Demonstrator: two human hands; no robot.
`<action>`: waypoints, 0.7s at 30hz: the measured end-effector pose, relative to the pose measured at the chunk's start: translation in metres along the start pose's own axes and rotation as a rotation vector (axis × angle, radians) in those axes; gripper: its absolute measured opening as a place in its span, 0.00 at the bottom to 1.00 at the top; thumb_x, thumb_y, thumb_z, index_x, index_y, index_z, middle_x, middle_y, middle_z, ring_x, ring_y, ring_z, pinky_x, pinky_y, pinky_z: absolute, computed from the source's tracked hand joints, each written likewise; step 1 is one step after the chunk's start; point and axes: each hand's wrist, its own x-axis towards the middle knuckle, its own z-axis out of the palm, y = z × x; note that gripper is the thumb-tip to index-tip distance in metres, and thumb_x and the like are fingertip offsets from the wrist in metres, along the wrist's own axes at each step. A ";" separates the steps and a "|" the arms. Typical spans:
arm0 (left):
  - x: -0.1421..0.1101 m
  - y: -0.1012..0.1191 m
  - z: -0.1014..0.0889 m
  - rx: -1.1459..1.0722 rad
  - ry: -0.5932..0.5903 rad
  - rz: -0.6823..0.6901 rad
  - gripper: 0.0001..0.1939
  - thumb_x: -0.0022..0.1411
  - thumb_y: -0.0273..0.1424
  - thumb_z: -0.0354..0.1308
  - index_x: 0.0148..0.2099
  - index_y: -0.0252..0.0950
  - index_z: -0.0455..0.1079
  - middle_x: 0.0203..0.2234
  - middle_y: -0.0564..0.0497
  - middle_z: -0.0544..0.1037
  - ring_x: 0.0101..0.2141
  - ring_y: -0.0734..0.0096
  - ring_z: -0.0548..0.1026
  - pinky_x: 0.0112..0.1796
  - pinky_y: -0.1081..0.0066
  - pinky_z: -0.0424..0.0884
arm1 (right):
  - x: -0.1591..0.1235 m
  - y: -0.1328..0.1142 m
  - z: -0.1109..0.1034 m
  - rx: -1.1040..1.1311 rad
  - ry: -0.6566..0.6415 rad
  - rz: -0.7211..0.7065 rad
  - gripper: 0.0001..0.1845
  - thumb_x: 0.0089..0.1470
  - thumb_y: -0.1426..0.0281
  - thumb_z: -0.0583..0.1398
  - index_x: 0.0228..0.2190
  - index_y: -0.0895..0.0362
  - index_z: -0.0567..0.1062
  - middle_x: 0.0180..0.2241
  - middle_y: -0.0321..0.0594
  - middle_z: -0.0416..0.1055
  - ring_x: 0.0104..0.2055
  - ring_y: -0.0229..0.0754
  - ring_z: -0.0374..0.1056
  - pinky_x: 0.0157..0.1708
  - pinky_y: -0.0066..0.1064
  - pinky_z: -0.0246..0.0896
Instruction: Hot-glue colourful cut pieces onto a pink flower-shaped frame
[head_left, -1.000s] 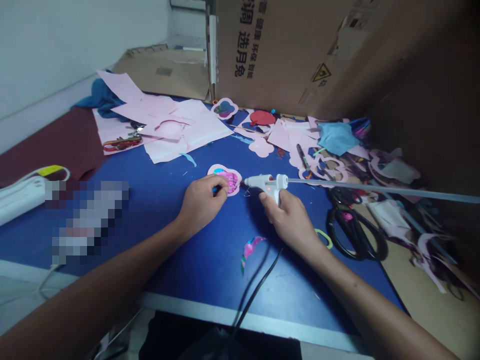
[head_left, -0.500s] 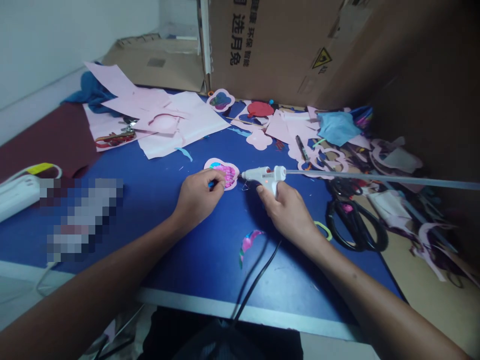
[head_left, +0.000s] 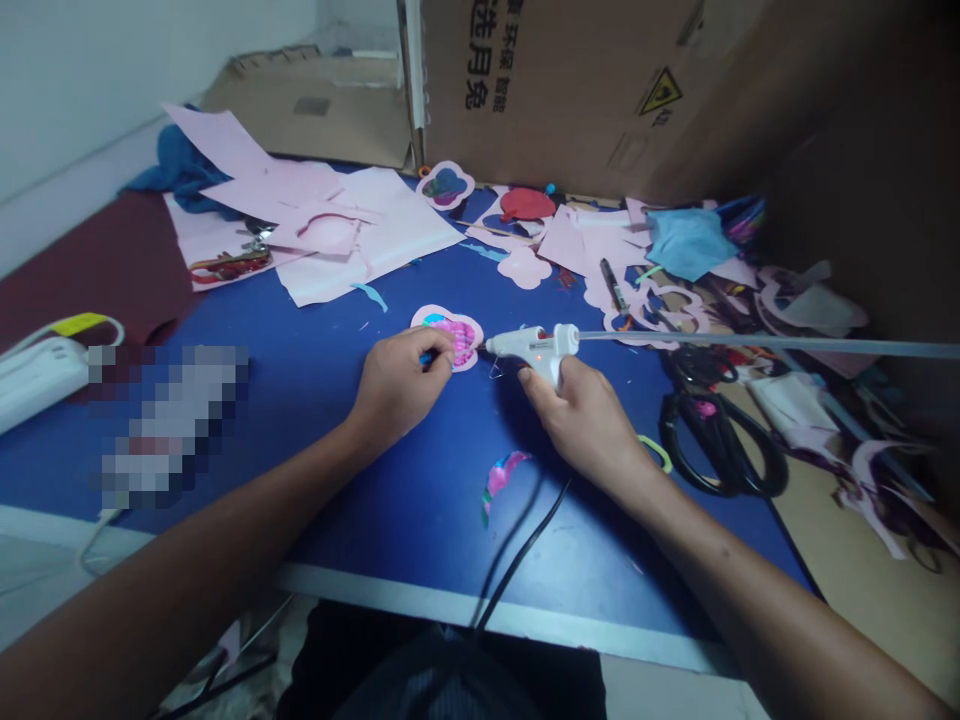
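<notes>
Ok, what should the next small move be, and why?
Probably squeeze the glue gun lightly: the right hand holds it with the nozzle at the right edge of the flower-shaped piece, while the left hand covers part of its other side.

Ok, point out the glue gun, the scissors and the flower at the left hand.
Glue gun (head_left: 532, 347): head view, white body.
Scissors (head_left: 722, 440): head view, black handle.
Flower (head_left: 463, 334): head view, shiny pink middle.

Dim bluish lt, far R v. dark, blurry, soft glare on tabletop (head_left: 420, 510) nr front, pixelated patch (head_left: 176, 425) L
</notes>
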 end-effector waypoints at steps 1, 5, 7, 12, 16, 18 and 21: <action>0.000 0.000 0.000 0.000 -0.002 -0.001 0.09 0.65 0.23 0.59 0.35 0.39 0.79 0.41 0.49 0.89 0.44 0.60 0.85 0.49 0.66 0.76 | 0.000 0.000 0.000 -0.003 0.005 -0.003 0.20 0.66 0.52 0.59 0.26 0.49 0.64 0.21 0.36 0.67 0.24 0.43 0.59 0.26 0.35 0.44; 0.000 0.000 0.001 0.004 -0.009 -0.009 0.09 0.64 0.23 0.59 0.35 0.40 0.79 0.41 0.49 0.89 0.44 0.60 0.85 0.50 0.66 0.77 | -0.001 0.001 0.000 -0.013 0.013 -0.018 0.19 0.65 0.53 0.59 0.27 0.49 0.65 0.22 0.37 0.69 0.25 0.44 0.61 0.27 0.35 0.45; 0.000 0.000 0.001 0.006 -0.006 -0.007 0.09 0.64 0.23 0.59 0.35 0.40 0.79 0.41 0.49 0.89 0.45 0.60 0.85 0.49 0.66 0.77 | -0.002 0.001 0.000 -0.017 0.014 -0.028 0.20 0.65 0.52 0.59 0.26 0.49 0.65 0.22 0.37 0.69 0.25 0.44 0.61 0.27 0.35 0.45; 0.000 0.000 0.001 -0.003 0.001 0.008 0.09 0.64 0.23 0.59 0.35 0.40 0.79 0.41 0.49 0.89 0.45 0.60 0.85 0.49 0.66 0.77 | -0.003 0.000 -0.001 -0.010 0.007 -0.026 0.20 0.65 0.53 0.59 0.26 0.49 0.65 0.21 0.37 0.68 0.24 0.43 0.59 0.26 0.35 0.44; 0.000 -0.001 0.001 -0.002 -0.007 0.002 0.09 0.65 0.23 0.59 0.35 0.40 0.79 0.40 0.49 0.89 0.45 0.60 0.85 0.51 0.65 0.77 | -0.004 -0.001 -0.002 -0.005 0.001 -0.027 0.20 0.64 0.53 0.59 0.25 0.49 0.64 0.21 0.37 0.68 0.24 0.42 0.59 0.26 0.35 0.45; 0.000 -0.001 0.002 -0.007 -0.007 0.004 0.09 0.65 0.23 0.59 0.35 0.40 0.79 0.41 0.49 0.89 0.45 0.60 0.85 0.51 0.65 0.77 | -0.004 -0.001 -0.002 -0.008 0.001 -0.030 0.19 0.64 0.53 0.59 0.25 0.49 0.64 0.22 0.37 0.68 0.24 0.42 0.59 0.26 0.35 0.45; 0.000 -0.001 0.002 -0.013 -0.004 0.006 0.09 0.65 0.23 0.59 0.35 0.40 0.79 0.41 0.49 0.89 0.45 0.60 0.85 0.52 0.64 0.77 | -0.005 -0.001 -0.003 -0.005 -0.005 -0.037 0.19 0.64 0.53 0.58 0.26 0.49 0.64 0.22 0.37 0.68 0.24 0.43 0.59 0.27 0.35 0.46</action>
